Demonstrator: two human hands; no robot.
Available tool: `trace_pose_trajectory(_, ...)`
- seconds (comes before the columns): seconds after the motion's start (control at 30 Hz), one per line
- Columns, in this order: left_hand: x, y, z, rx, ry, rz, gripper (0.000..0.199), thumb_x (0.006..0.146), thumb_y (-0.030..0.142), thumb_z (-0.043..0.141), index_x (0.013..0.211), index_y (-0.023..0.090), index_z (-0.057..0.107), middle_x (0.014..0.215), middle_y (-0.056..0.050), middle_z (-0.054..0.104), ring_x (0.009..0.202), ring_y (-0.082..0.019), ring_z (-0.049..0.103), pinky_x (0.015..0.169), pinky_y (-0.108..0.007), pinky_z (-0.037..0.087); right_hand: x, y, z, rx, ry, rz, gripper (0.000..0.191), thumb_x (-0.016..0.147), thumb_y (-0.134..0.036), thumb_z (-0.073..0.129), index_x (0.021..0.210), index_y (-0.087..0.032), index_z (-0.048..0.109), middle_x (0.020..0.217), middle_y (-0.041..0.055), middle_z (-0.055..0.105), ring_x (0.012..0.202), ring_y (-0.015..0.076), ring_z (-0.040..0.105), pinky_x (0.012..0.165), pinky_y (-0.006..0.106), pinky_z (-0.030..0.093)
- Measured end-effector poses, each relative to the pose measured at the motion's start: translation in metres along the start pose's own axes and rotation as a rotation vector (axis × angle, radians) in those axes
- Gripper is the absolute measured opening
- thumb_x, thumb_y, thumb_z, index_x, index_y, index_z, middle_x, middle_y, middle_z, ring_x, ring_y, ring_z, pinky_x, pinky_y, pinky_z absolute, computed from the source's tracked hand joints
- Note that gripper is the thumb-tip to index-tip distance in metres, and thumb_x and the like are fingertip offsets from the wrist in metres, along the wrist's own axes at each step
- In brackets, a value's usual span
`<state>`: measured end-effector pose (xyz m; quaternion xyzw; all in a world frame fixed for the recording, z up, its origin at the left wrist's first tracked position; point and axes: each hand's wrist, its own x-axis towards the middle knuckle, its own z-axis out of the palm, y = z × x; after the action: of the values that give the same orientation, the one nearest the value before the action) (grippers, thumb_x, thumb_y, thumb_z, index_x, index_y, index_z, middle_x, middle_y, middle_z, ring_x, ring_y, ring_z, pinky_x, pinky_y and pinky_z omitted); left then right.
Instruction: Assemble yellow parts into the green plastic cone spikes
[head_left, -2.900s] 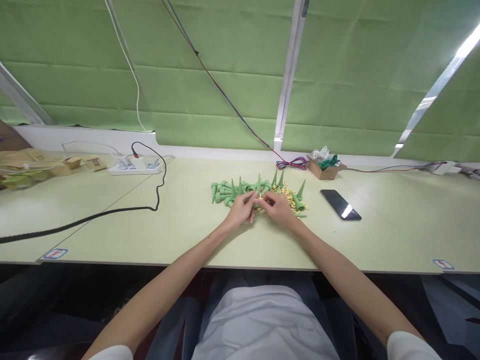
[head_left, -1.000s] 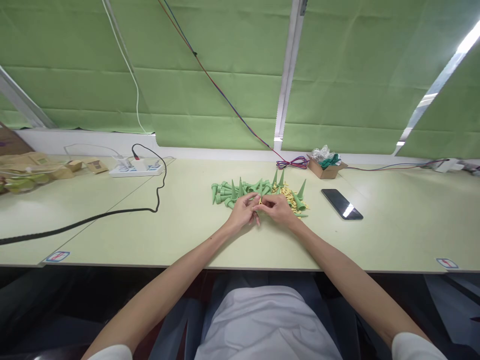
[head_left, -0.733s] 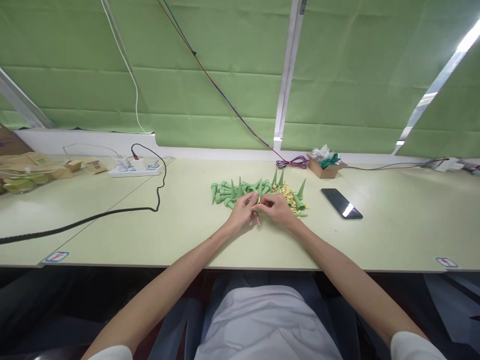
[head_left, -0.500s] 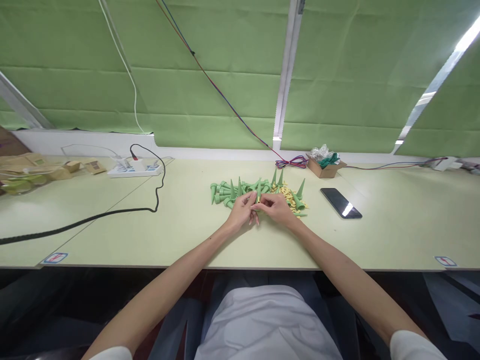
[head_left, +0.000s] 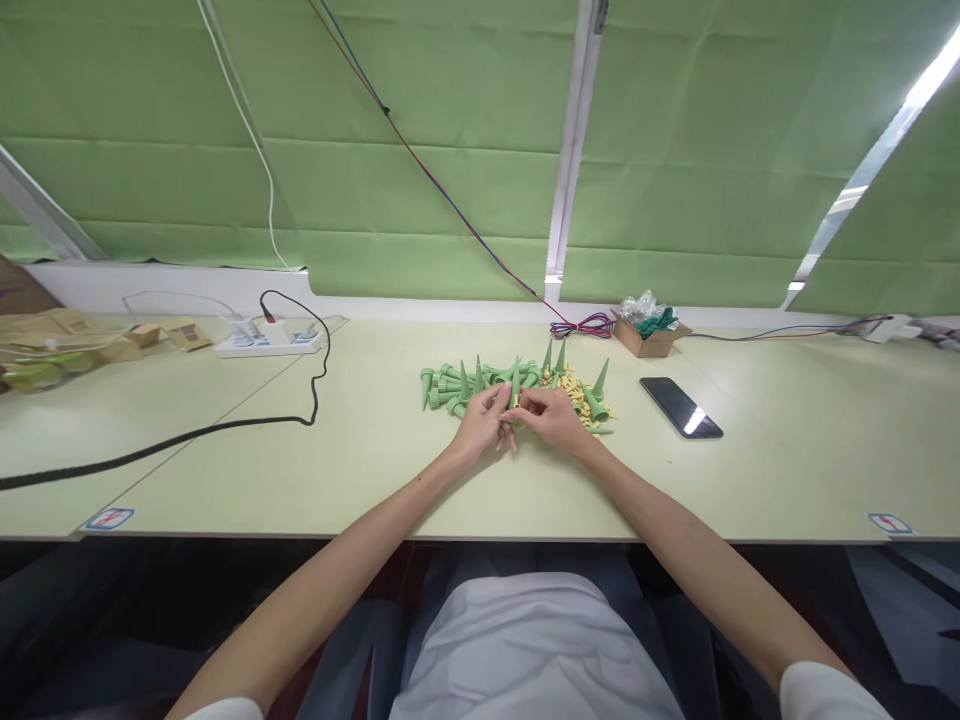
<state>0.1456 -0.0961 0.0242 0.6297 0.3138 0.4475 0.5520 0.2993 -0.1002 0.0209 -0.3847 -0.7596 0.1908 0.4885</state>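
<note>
Held upright between my hands is a green pointed plastic spike [head_left: 515, 378]. My left hand [head_left: 480, 421] is closed around its side, with the fingertips curled beneath. Pressed against the spike's lower end are the thumb and fingers of my right hand [head_left: 552, 414], pinched together, and a bit of yellow shows there. What exactly the right fingertips grip is hidden. Beyond my hands lies a pile of similar green spikes [head_left: 445, 384], several lying down and some pointing up. On the right, small yellow plastic pieces [head_left: 576, 388] are heaped among more spikes.
A black phone [head_left: 681, 407] lies right of the pile. Behind it stands a small cardboard box [head_left: 651, 341] with green material and clear plastic, beside a coiled cable [head_left: 592, 326]. A power strip [head_left: 269, 341] and a black cord [head_left: 225, 425] are on the left.
The view has shifted very slightly. Both hands keep the same hold on the green spike, with no other visible movement.
</note>
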Motion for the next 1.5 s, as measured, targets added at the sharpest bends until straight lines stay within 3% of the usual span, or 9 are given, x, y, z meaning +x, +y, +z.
trace_pose_trajectory(0.33,-0.0003,0.0016,0.0000,0.000,-0.002,-0.007,0.045,0.087,0.062,0.055,0.077,0.019,0.048,0.049,0.006,0.043,0.038,-0.016,0.060,0.028,-0.019,0.026,0.0001,0.0011,-0.0002,-0.027,-0.007,0.000,0.051,0.082,-0.057,0.065,0.055,-0.019,0.044,0.048,-0.0061,0.036,0.047,0.0081,0.029,0.047,0.025,0.027)
trace_pose_trajectory(0.7,-0.0012,0.0028,0.0009,0.048,0.019,-0.088,0.047,0.085,0.063,0.058,0.103,0.019,0.058,0.052,0.004,0.053,0.033,-0.014,0.055,0.027,-0.021,0.021,0.0008,0.0039,-0.0020,-0.021,0.013,0.040,0.052,0.079,-0.058,0.066,0.054,-0.018,0.046,0.047,-0.0064,0.037,0.048,0.0073,0.029,0.048,0.024,0.026)
trace_pose_trajectory(0.97,0.0002,0.0041,0.0012,0.063,0.049,-0.180,0.044,0.083,0.063,0.061,0.092,0.021,0.051,0.034,0.007,0.044,0.023,-0.009,0.033,0.030,-0.020,0.014,0.0010,0.0035,-0.0053,-0.045,0.039,0.063,0.052,0.081,-0.060,0.063,0.054,-0.018,0.046,0.048,-0.0051,0.039,0.049,0.0080,0.031,0.050,0.024,0.028)
trace_pose_trajectory(1.17,0.0015,0.0051,0.0015,-0.026,0.124,-0.152,0.043,0.076,0.054,0.072,0.075,0.020,0.047,0.044,0.007,0.044,0.031,-0.009,0.045,0.032,-0.020,0.018,0.0014,0.0046,-0.0060,-0.087,0.028,0.063,0.052,0.089,-0.057,0.051,0.055,-0.019,0.042,0.049,-0.0047,0.036,0.050,0.0089,0.032,0.052,0.025,0.027)
trace_pose_trajectory(1.27,0.0021,0.0063,0.0010,-0.080,0.198,-0.140,0.043,0.075,0.051,0.074,0.068,0.019,0.046,0.042,0.008,0.040,0.032,-0.006,0.037,0.035,-0.020,0.017,0.0025,0.0047,-0.0059,-0.136,0.053,0.094,0.053,0.092,-0.056,0.046,0.055,-0.019,0.039,0.051,-0.0044,0.035,0.051,0.0095,0.032,0.053,0.026,0.027)
trace_pose_trajectory(1.37,0.0034,0.0050,-0.0001,-0.146,0.211,-0.124,0.038,0.078,0.046,0.073,0.070,0.017,0.049,0.037,0.008,0.037,0.032,-0.004,0.030,0.038,-0.020,0.016,0.0039,0.0044,-0.0058,-0.201,0.039,0.152,0.055,0.092,-0.058,0.045,0.054,-0.019,0.041,0.050,-0.0035,0.040,0.051,0.0102,0.035,0.054,0.026,0.028)
trace_pose_trajectory(1.5,0.0044,0.0024,-0.0013,-0.196,0.182,-0.091,0.036,0.080,0.045,0.072,0.072,0.018,0.049,0.037,0.007,0.042,0.032,-0.005,0.031,0.038,-0.020,0.016,0.0047,0.0021,-0.0066,-0.168,-0.009,0.249,0.061,0.096,-0.061,0.036,0.054,-0.019,0.048,0.050,-0.0001,0.054,0.051,0.0125,0.049,0.059,0.026,0.037)
